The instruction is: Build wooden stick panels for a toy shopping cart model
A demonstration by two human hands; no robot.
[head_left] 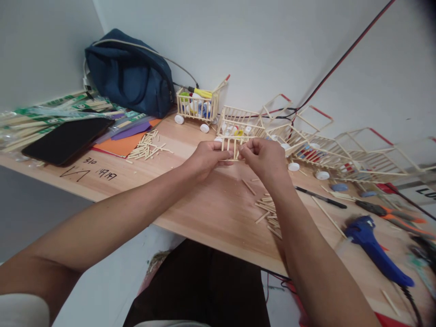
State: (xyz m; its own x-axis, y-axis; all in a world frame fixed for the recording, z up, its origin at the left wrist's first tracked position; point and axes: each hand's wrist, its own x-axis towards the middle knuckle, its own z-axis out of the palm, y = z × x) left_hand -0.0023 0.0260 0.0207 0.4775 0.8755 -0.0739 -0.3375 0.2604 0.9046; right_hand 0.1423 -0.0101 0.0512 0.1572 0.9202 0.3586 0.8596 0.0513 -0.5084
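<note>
A small ladder-like frame of thin wooden sticks (pixel 230 149) is held up over the table between my hands. My left hand (pixel 206 159) grips its left end, thumb in front and fingers behind and below. At the right end, the fingers of my right hand (pixel 267 156) are pinched together on the frame; whether a loose stick is also between them I cannot tell. Just behind stand miniature stick carts, one an open basket (pixel 240 119) with bottle caps inside. Below my right hand lies a pile of short cut sticks (pixel 267 210).
A finished cart with white wheels (pixel 197 106) stands by a blue bag (pixel 131 72). At left are a black tablet (pixel 68 140), packaged sticks and a cut-stick pile (pixel 146 146). At right lie a black pen (pixel 320 197), orange-handled pliers (pixel 391 213) and a blue glue gun (pixel 378 247).
</note>
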